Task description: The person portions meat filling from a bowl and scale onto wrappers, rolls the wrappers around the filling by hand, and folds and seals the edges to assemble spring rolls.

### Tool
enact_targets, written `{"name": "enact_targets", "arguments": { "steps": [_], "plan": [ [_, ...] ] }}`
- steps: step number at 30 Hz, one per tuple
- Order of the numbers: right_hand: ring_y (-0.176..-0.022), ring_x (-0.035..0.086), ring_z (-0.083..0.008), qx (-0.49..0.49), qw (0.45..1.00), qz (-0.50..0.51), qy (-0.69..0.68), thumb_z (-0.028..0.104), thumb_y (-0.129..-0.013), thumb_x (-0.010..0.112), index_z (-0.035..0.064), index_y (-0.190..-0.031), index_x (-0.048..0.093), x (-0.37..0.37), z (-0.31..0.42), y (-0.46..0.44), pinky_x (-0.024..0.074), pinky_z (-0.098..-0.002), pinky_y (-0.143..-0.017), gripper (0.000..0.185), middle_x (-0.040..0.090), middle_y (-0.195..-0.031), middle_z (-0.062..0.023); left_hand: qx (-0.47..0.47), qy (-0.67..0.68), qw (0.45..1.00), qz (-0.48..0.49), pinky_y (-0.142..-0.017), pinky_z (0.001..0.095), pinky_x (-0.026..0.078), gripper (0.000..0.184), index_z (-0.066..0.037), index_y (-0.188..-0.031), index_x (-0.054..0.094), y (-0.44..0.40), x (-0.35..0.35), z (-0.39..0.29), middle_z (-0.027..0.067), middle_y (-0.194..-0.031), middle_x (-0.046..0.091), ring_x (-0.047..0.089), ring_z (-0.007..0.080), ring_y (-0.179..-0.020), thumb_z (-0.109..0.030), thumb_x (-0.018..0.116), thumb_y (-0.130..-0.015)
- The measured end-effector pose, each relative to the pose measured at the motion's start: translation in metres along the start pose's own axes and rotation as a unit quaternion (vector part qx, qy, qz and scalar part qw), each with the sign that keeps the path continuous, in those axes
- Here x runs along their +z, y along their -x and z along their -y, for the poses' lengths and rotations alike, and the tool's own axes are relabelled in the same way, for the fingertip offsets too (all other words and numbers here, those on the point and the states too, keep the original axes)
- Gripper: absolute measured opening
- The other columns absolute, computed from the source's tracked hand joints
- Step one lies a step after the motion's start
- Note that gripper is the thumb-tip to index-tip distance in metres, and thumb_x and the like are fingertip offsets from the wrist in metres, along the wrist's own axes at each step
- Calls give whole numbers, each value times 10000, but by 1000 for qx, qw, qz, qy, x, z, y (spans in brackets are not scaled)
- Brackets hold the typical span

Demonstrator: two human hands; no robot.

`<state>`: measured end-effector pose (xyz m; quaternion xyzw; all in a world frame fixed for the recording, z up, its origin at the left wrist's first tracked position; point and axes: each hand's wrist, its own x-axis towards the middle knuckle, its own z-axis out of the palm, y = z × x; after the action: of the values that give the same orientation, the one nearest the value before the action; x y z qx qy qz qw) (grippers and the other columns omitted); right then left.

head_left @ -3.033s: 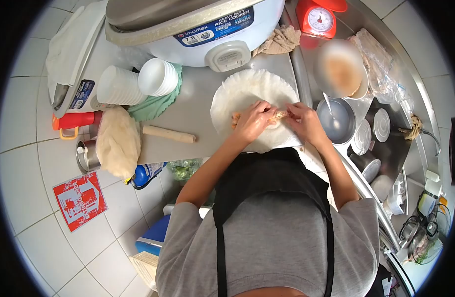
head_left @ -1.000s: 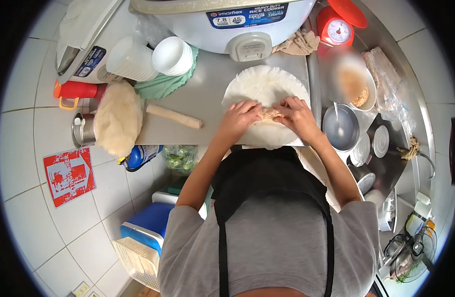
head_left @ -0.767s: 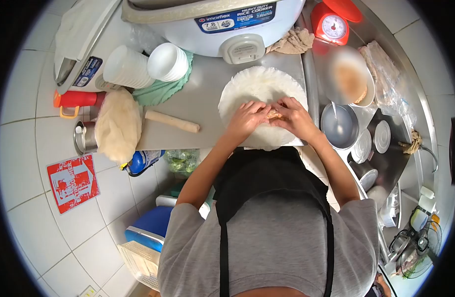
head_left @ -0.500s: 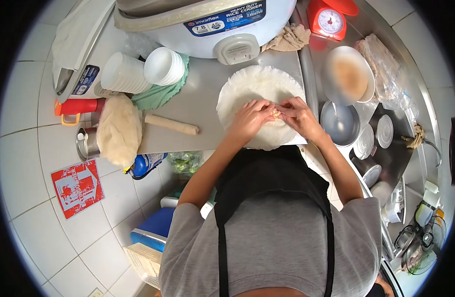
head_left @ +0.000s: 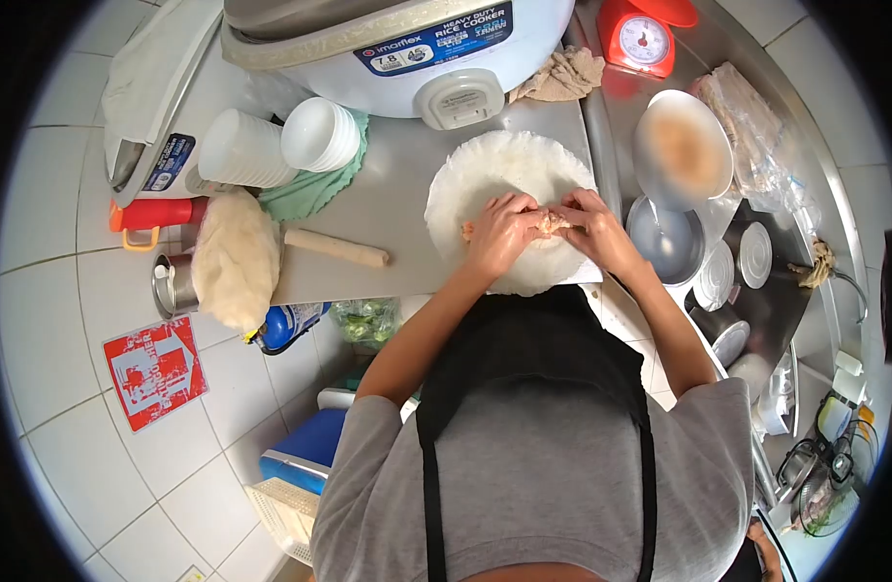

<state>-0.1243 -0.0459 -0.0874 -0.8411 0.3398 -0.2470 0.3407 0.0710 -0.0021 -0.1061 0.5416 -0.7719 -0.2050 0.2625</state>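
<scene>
A stack of thin, round white wrappers (head_left: 494, 160) lies on the steel counter in front of me. Over the top sheet, my left hand (head_left: 504, 235) and my right hand (head_left: 597, 229) meet with curled fingers. Both pinch a strip of orange-pink filling (head_left: 555, 222). A bit of the same filling shows past the left hand's outer side; the stretch between is hidden by that hand. To the left rests a long pale cylinder (head_left: 335, 247), which looks like a filled roll. At the right stands a white bowl (head_left: 684, 145) of orange-brown filling, blurred in the picture.
A large rice cooker (head_left: 398, 68) stands behind the wrappers. White tubs (head_left: 320, 134) sit on a green cloth at the left, near a bag of pale sheets (head_left: 235, 262). A steel pot (head_left: 666, 238), lids and a red scale (head_left: 640, 39) are on the right.
The filling now stretches wider across the wrapper, with a bit showing beyond my left hand. My right hand has shifted slightly to the right, and more filling shows between the hands.
</scene>
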Motion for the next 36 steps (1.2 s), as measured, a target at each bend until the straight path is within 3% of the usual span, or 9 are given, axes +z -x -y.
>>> {"name": "enact_targets", "arguments": {
  "steps": [3,9,12,16,19,23,27,31,36],
  "plan": [
    [-939,547,-300,15,1000,14,13,19,-703,710,30,-1083,647,-8,-2,-1,467,-376,-813,385,560,-977,-120,-2,-2,1000,-28,-798,371,403,391,-102,-1024,681,2,-5,-11,30,-972,571,534,214,-924,-332,717,-710],
    [-964,548,-311,19,999,30,24,14,-746,680,-4,-1165,591,-11,0,5,461,-365,-829,430,528,-1062,-145,-33,-37,999,9,-795,383,400,478,-93,-1126,631,-6,-7,-26,41,-1006,559,526,216,-948,-397,669,-758],
    [-986,549,-310,39,999,31,-21,38,-797,648,-13,-1186,573,-14,0,10,450,-362,-849,400,516,-1101,-156,33,-41,998,-17,-789,370,401,441,-87,-1119,631,-3,4,-21,37,-1011,556,527,214,-948,-368,655,-780],
    [-998,548,-315,34,998,40,-34,27,-820,622,-20,-1156,589,-14,1,11,471,-364,-830,341,535,-1088,-163,32,-46,998,-25,-804,361,424,403,-64,-1090,636,-4,14,-16,36,-1004,557,530,221,-947,-314,668,-777],
    [-898,610,-295,27,999,-26,-11,17,-833,603,-31,-1105,617,-14,12,10,496,-341,-770,276,587,-1036,-161,33,-36,998,-31,-793,357,446,391,-51,-1062,645,-9,17,-17,38,-984,569,541,219,-923,-279,694,-749],
    [-694,663,-224,160,970,-177,-38,-21,-810,599,-32,-898,686,2,5,16,511,-297,-635,124,673,-887,-132,52,3,996,-67,-772,359,457,379,-43,-1026,657,-7,17,-17,41,-956,583,551,220,-888,-253,717,-716],
    [-703,663,-215,201,962,-170,-69,-20,-787,606,-21,-904,687,9,6,18,510,-284,-645,142,682,-904,-115,52,2,996,-66,-774,353,455,367,-45,-1003,664,-12,20,-22,39,-941,590,552,221,-875,-248,724,-704],
    [-737,659,-214,190,968,-156,-52,-37,-779,541,-21,-943,678,6,11,18,504,-286,-662,214,668,-940,-123,33,-67,996,-53,-777,345,446,346,-65,-980,675,-17,27,-27,30,-936,594,557,213,-883,-253,728,-693],
    [-753,642,-207,183,972,-138,-58,-32,-786,494,-24,-982,668,7,1,19,493,-278,-671,262,641,-962,-129,-7,-41,995,-95,-779,345,437,314,-77,-953,681,6,8,-14,22,-922,604,562,206,-899,-242,727,-690]
  ]
}}
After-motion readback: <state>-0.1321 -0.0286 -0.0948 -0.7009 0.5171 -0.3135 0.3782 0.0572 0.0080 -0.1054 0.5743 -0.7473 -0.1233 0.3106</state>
